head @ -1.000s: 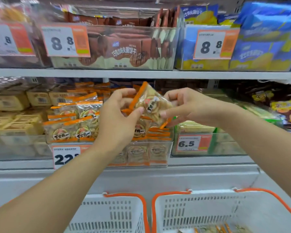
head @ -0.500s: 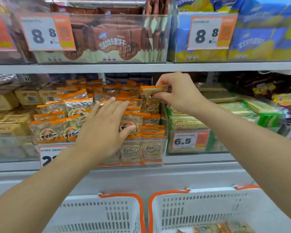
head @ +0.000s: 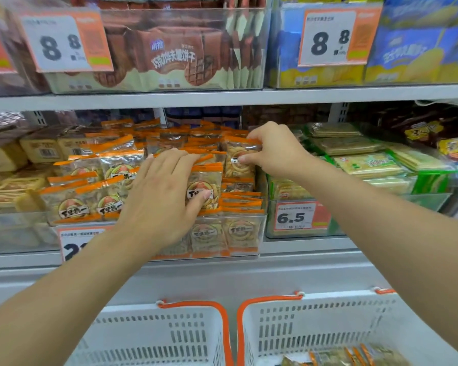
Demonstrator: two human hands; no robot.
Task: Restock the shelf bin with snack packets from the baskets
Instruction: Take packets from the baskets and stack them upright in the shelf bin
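Note:
A clear shelf bin [head: 259, 228] on the middle shelf is packed with orange-topped clear snack packets. My right hand [head: 273, 150] pinches one such snack packet [head: 238, 161] upright at the bin's back right. Flat on the front packets lies my left hand [head: 164, 196], fingers straight, its thumb touching a front packet [head: 209, 180] with a round label. Below stand two white baskets with orange handles: the left basket [head: 154, 336] shows no packets in view, while the right basket [head: 325, 328] holds several packets [head: 347, 356] at its bottom.
A bin of green-wrapped wafers [head: 368, 165] with a 6.5 price tag [head: 296, 216] stands right of the snack bin. Yellow biscuit packs [head: 16, 159] fill the bin on the left. The upper shelf [head: 222, 97] carries brown and blue boxes just above my hands.
My right hand carried the packet from mid-air in front of the shelf into the bin's back right. My left hand let go of it and settled flat on the front packets.

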